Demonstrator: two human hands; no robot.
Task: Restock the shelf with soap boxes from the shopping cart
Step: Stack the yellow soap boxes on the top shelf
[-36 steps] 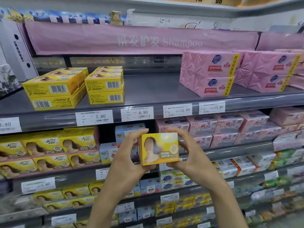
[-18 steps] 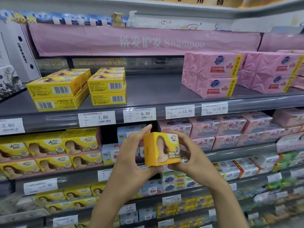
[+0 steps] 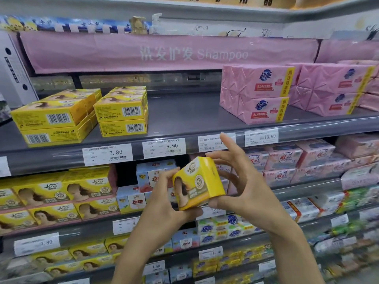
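Landmark: the 6.90 price tag point(image 3: 164, 147), on the front lip of the grey shelf point(image 3: 184, 111).
Box in hand: one yellow soap box point(image 3: 198, 183), tilted, in the air just below and right of the tag, touching no shelf.
Left hand point(image 3: 164, 206): fingers clamped on the box's left side and lower edge.
Right hand point(image 3: 246, 189): thumb under the box and a fingertip on its top corner; the other fingers are spread apart and free.
Already shelved: two stacks of matching yellow boxes point(image 3: 121, 111), two high, above and left of the tag.
Room left: bare shelf above and right of the tag, as far as the pink packs point(image 3: 256, 93).
Cart: out of view, so how many boxes remain cannot be told.
Progress: seemingly partway; this box is not yet placed, and the bare stretch looks like its likely spot.
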